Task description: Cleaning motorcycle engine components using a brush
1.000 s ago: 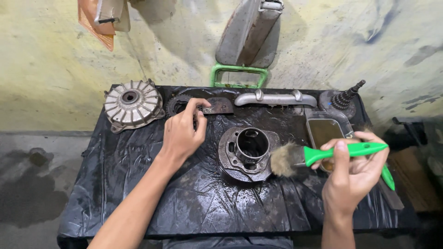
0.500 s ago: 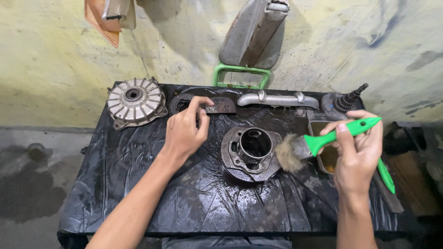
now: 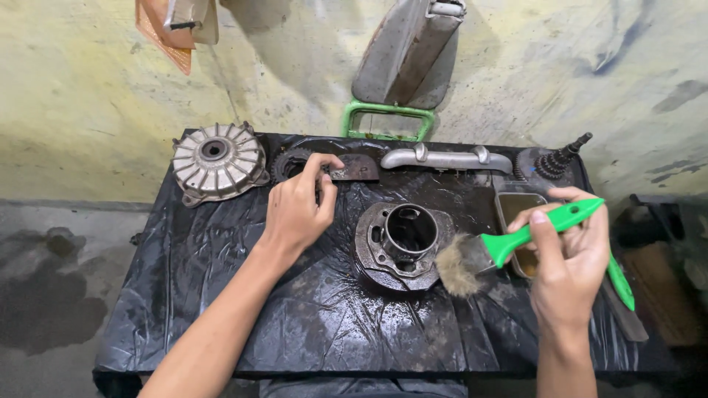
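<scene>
My left hand (image 3: 299, 206) reaches across the black plastic-covered table (image 3: 221, 295) and its fingertips touch a dark rusty plate part (image 3: 354, 168) beside a toothed sprocket (image 3: 289, 163). My right hand (image 3: 568, 258) grips a green-handled paintbrush (image 3: 516, 239), its dirty bristles resting against the right side of a round metal cylinder block (image 3: 404, 236) in the middle of the table.
A finned grey hub (image 3: 217, 161) sits at the back left. A silver pipe-like bar (image 3: 446, 158), a gear shaft (image 3: 557, 162) and a small tray of liquid (image 3: 516, 210) lie at the back right. A green frame (image 3: 387, 121) and grey panel (image 3: 405, 48) lean on the wall.
My left hand has stayed at the dark plate part. The right hand has raised the brush handle, and the bristles stay beside the cylinder block's right side.
</scene>
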